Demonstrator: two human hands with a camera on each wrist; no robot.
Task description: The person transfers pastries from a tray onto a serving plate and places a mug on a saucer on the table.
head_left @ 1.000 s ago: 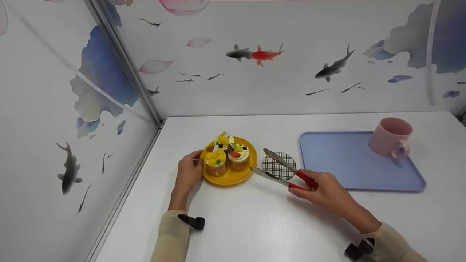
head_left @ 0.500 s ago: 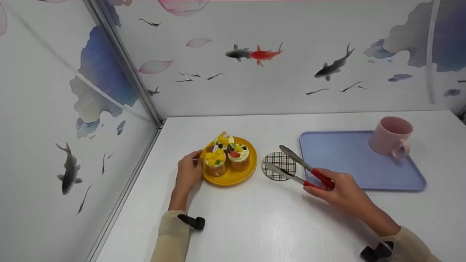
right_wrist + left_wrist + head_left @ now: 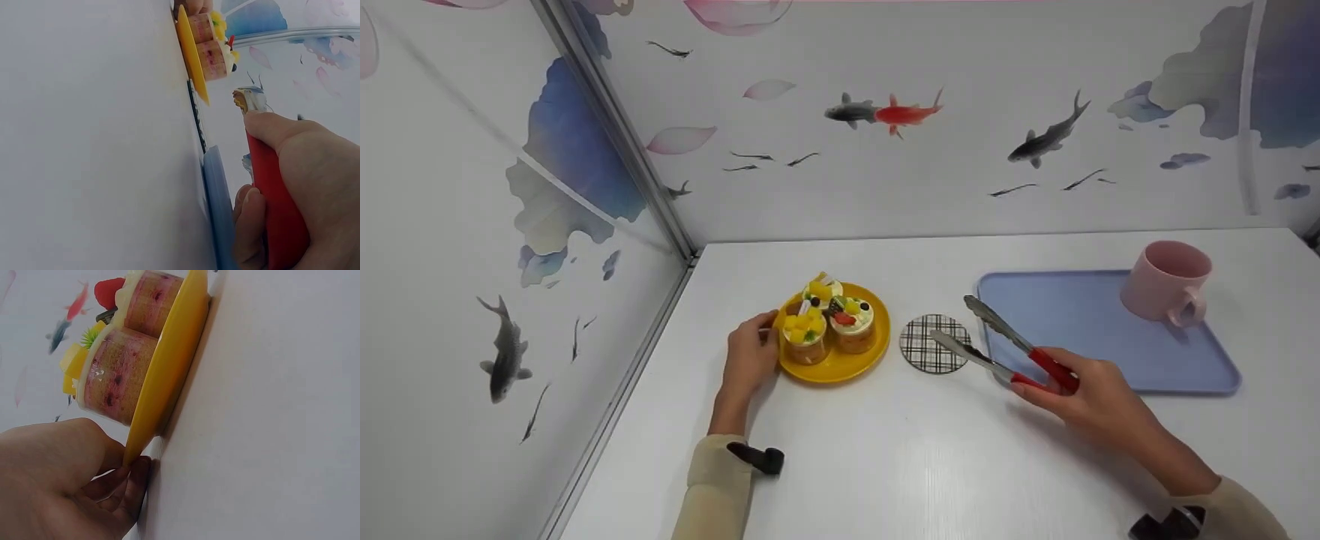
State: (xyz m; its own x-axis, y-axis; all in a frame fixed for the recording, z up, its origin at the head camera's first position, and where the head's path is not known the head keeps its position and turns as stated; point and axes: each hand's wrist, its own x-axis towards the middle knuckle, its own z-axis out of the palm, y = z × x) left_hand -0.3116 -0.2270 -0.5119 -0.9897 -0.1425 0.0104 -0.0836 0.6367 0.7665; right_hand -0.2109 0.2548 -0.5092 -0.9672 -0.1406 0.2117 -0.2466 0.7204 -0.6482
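Observation:
My left hand [image 3: 751, 351] pinches the left rim of a yellow plate [image 3: 840, 369]; the left wrist view shows thumb above and fingers below the rim [image 3: 169, 377]. On the plate stand three cake cups, topped with cream and fruit: one in front [image 3: 805, 337], one to the right [image 3: 853, 326], one behind, partly hidden [image 3: 821, 289]. My right hand [image 3: 1099, 394] holds metal tongs by their red handles [image 3: 1054, 369]. The tong arms are spread with nothing between them, one tip above the round plaid coaster [image 3: 934, 356], the other near the blue tray's left edge.
A blue tray [image 3: 1057, 322] lies to the right on the white table [image 3: 885, 465]. On its far right part stands a pink mug [image 3: 1162, 281], handle toward the front. White walls painted with fish [image 3: 907, 114] border the table at the back and left.
The tongs and my right hand have moved right, away from the plate, past the coaster toward the tray. My left hand and the plate have stayed in place.

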